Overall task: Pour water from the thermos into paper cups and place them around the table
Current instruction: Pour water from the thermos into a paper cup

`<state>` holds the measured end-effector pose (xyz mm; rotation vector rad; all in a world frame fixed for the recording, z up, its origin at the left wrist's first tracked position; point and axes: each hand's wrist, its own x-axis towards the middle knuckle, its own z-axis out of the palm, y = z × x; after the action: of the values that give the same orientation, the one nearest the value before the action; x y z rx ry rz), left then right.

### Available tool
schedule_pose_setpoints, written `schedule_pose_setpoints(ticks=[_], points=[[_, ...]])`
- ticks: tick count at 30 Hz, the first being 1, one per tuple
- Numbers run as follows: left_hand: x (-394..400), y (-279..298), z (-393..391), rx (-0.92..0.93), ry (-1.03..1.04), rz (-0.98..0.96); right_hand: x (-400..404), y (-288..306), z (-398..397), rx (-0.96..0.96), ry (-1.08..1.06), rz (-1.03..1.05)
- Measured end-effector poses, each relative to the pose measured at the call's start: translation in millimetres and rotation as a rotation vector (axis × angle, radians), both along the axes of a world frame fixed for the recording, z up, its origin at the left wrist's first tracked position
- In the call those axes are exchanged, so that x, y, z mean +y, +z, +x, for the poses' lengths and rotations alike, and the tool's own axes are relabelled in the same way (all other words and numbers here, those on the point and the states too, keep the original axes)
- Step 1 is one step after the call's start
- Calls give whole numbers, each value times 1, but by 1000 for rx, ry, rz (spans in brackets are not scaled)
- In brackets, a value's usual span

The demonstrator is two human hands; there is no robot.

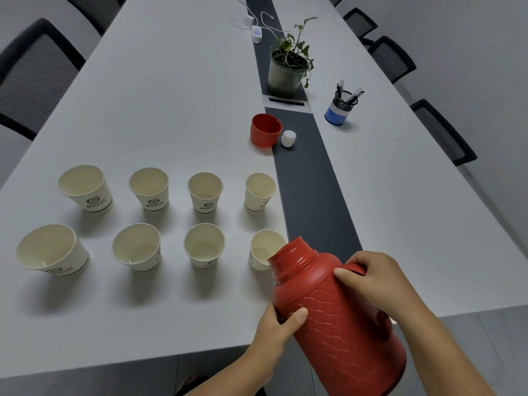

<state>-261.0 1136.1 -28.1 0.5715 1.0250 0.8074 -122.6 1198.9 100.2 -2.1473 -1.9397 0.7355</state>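
I hold a red thermos (340, 315) tilted to the left, its open mouth over the rim of the nearest right paper cup (261, 248). My left hand (281, 324) supports the thermos body from below. My right hand (371, 277) grips its handle at the top. Several white paper cups stand in two rows on the grey table (171, 110), such as one cup (204, 244) in the front row and another cup (205, 191) behind it. The thermos's red lid cup (265, 130) and white stopper (288, 138) rest further back.
A potted plant (288, 67) stands on the dark centre strip (308, 190). A blue pen holder (340, 108) is to its right. A white charger with cables (255, 32) lies at the far end. Black chairs (34, 75) line both sides.
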Motion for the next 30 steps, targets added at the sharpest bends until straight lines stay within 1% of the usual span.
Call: schedule_pose_setpoints(ticks=[8, 30], points=[[1, 2, 5, -16, -3, -17, 7, 6, -3, -51, 32, -21], [2, 0, 5, -14, -10, -6, 8, 7, -2, -55, 26, -25]])
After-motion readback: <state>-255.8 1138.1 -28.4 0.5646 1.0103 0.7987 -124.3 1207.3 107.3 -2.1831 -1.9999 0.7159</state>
